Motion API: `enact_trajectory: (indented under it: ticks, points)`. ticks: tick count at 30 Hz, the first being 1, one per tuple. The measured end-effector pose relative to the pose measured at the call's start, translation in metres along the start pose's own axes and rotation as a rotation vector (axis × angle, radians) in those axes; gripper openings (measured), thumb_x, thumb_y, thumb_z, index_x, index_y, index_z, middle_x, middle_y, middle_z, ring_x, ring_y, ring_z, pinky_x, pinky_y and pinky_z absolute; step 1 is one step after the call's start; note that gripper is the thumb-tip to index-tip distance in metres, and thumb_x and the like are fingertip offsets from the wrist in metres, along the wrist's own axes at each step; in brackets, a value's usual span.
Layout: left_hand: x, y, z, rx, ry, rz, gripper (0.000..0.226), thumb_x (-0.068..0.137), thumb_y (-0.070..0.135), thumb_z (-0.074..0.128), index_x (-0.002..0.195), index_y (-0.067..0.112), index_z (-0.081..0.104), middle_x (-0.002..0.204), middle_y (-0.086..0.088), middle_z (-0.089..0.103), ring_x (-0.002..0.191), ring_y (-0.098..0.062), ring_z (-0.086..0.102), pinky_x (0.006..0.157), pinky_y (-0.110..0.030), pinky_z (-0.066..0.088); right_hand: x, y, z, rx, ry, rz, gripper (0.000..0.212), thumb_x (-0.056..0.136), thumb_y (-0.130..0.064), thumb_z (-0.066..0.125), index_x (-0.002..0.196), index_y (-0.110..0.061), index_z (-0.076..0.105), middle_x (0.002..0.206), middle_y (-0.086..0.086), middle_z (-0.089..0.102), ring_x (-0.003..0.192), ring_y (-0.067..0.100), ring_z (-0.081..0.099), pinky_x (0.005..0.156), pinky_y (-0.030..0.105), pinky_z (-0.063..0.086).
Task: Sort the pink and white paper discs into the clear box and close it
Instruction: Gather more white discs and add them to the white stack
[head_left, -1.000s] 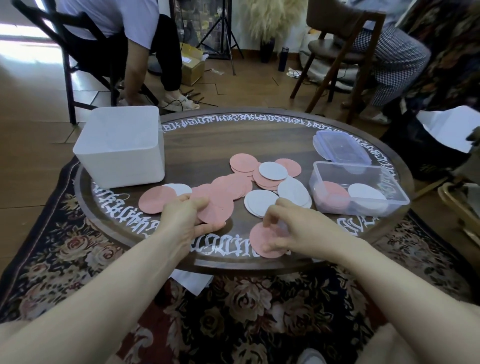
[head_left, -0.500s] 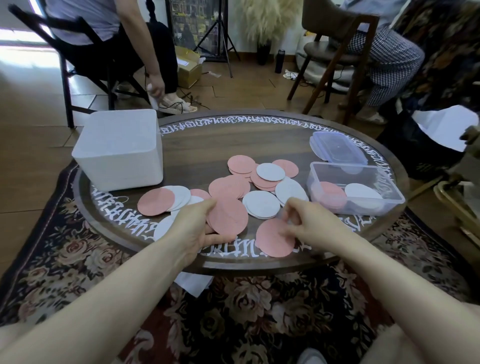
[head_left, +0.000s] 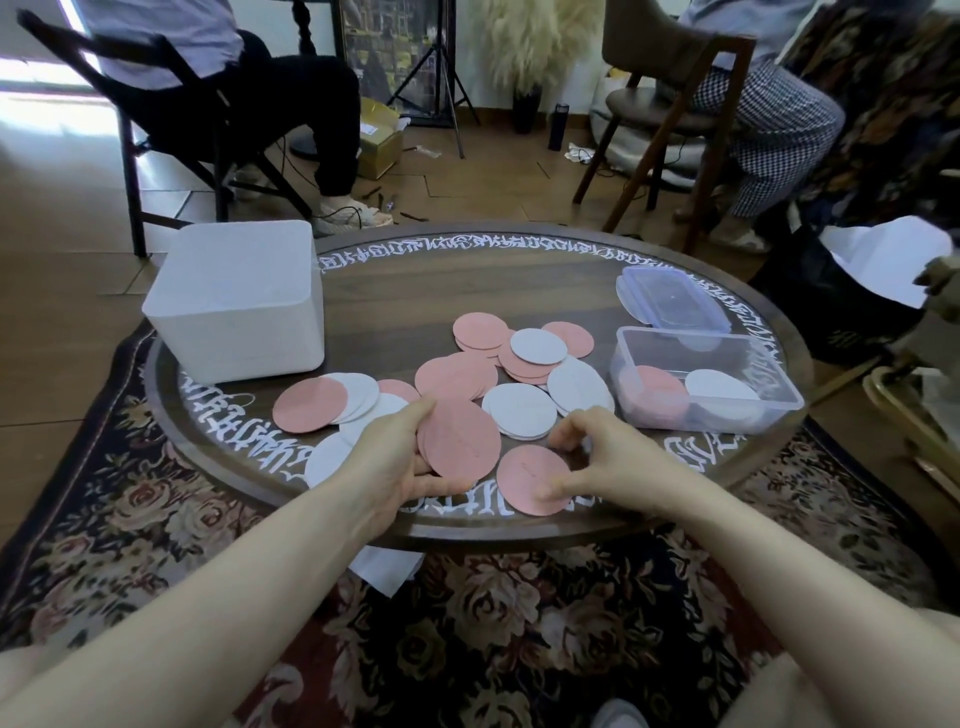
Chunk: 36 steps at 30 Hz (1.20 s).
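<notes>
Pink and white paper discs (head_left: 524, 358) lie scattered over the middle of the round wooden table (head_left: 374, 312). My left hand (head_left: 395, 457) grips a small stack of pink discs (head_left: 460, 439) near the front edge. My right hand (head_left: 597, 457) pinches a single pink disc (head_left: 530, 480) lying flat on the table. The clear box (head_left: 779, 384) stands open at the right, holding a pink pile and a white pile side by side. Its clear lid (head_left: 672, 299) lies flat behind it.
A white square container (head_left: 236, 299) stands at the table's left. Two people sit on chairs beyond the table. A patterned rug (head_left: 104, 519) spreads under the table, and white paper (head_left: 883, 260) lies at the far right.
My left hand has gathered pink discs into a stack and lifted it slightly. My right hand has shifted its grip on the single pink disc at the front edge.
</notes>
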<state>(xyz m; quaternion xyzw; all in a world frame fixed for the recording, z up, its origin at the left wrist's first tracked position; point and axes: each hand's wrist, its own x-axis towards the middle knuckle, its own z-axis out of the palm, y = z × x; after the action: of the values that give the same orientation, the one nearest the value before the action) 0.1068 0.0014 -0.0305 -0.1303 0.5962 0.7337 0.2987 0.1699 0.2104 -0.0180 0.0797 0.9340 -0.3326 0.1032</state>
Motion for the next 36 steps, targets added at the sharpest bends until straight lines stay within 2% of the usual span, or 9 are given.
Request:
enact_trajectory:
  ticks: [5, 11, 15, 18, 21, 24, 27, 32, 36]
  points:
    - [0.001, 0.000, 0.000, 0.021, 0.007, 0.012, 0.043, 0.095, 0.036, 0.050, 0.126, 0.007, 0.052, 0.117, -0.017, 0.062, 0.095, -0.034, 0.067, 0.060, -0.044, 0.059, 0.006, 0.003, 0.003, 0.032, -0.009, 0.015, 0.037, 0.066, -0.023, 0.083, 0.088, -0.020, 0.053, 0.087, -0.003, 0.060, 0.067, 0.011, 0.051, 0.064, 0.027, 0.043]
    - [-0.001, 0.000, -0.001, 0.113, -0.064, 0.060, 0.035, 0.089, 0.028, 0.063, 0.115, 0.005, 0.060, 0.110, -0.016, 0.067, 0.093, -0.030, 0.068, 0.062, -0.037, 0.058, 0.007, 0.003, -0.003, 0.525, 0.027, 0.045, 0.017, 0.084, -0.006, 0.069, 0.080, -0.010, 0.052, 0.053, 0.004, 0.054, 0.035, 0.010, 0.043, 0.037, 0.019, 0.033]
    - [-0.009, -0.005, 0.005, 0.292, -0.145, 0.183, 0.031, 0.079, 0.014, 0.074, 0.107, 0.006, 0.061, 0.101, -0.013, 0.069, 0.072, -0.027, 0.069, 0.055, -0.032, 0.057, 0.004, -0.005, 0.003, 0.722, -0.049, 0.043, 0.013, 0.086, -0.006, 0.065, 0.086, -0.005, 0.052, 0.055, 0.011, 0.059, 0.041, 0.018, 0.054, 0.044, 0.025, 0.043]
    - [-0.012, -0.011, 0.012, 0.392, -0.161, 0.358, 0.022, 0.081, 0.004, 0.070, 0.101, 0.005, 0.062, 0.094, -0.017, 0.067, 0.053, -0.025, 0.062, 0.042, -0.028, 0.052, 0.000, -0.007, 0.009, 0.710, -0.091, 0.000, 0.019, 0.081, -0.005, 0.071, 0.090, -0.006, 0.054, 0.064, 0.005, 0.063, 0.048, 0.018, 0.055, 0.042, 0.027, 0.043]
    - [-0.012, -0.014, 0.013, 0.540, -0.166, 0.563, 0.012, 0.084, 0.008, 0.067, 0.092, 0.017, 0.062, 0.085, -0.007, 0.067, 0.053, -0.018, 0.062, 0.047, -0.032, 0.052, -0.004, -0.011, 0.009, 0.602, -0.095, -0.136, 0.019, 0.079, -0.005, 0.073, 0.089, -0.008, 0.058, 0.066, -0.003, 0.062, 0.048, 0.011, 0.049, 0.043, 0.022, 0.035]
    - [-0.012, -0.015, 0.010, 0.989, -0.046, 0.894, 0.005, 0.088, 0.024, 0.060, 0.093, 0.023, 0.060, 0.078, 0.010, 0.063, 0.063, -0.008, 0.056, 0.059, -0.028, 0.047, -0.003, -0.008, 0.009, 0.502, -0.006, -0.257, 0.016, 0.079, -0.006, 0.074, 0.080, -0.013, 0.060, 0.069, 0.001, 0.063, 0.062, 0.012, 0.054, 0.059, 0.027, 0.044]
    - [-0.007, -0.015, 0.005, 1.430, 0.120, 1.229, 0.021, 0.084, 0.038, 0.048, 0.087, 0.020, 0.059, 0.076, 0.007, 0.057, 0.071, -0.018, 0.054, 0.055, -0.031, 0.043, 0.000, -0.002, 0.012, 0.343, 0.080, -0.299, 0.016, 0.076, -0.017, 0.075, 0.078, -0.021, 0.060, 0.077, 0.013, 0.064, 0.067, 0.022, 0.053, 0.065, 0.042, 0.046]
    - [-0.006, -0.019, 0.009, 1.195, -0.070, 0.992, 0.014, 0.087, 0.031, 0.060, 0.099, 0.024, 0.059, 0.091, 0.010, 0.055, 0.082, -0.011, 0.052, 0.069, -0.034, 0.045, -0.003, -0.001, 0.017, 0.319, 0.092, -0.329, 0.019, 0.077, -0.012, 0.075, 0.077, -0.022, 0.059, 0.071, -0.002, 0.060, 0.062, 0.011, 0.049, 0.061, 0.031, 0.040]
    - [-0.003, -0.022, 0.009, 1.088, -0.119, 0.941, 0.011, 0.086, 0.027, 0.063, 0.096, 0.022, 0.061, 0.083, 0.009, 0.058, 0.074, -0.006, 0.049, 0.066, -0.029, 0.041, -0.001, -0.003, 0.015, 0.337, 0.105, -0.327, 0.022, 0.076, -0.009, 0.075, 0.078, -0.023, 0.059, 0.065, -0.013, 0.056, 0.059, 0.009, 0.047, 0.059, 0.027, 0.040]
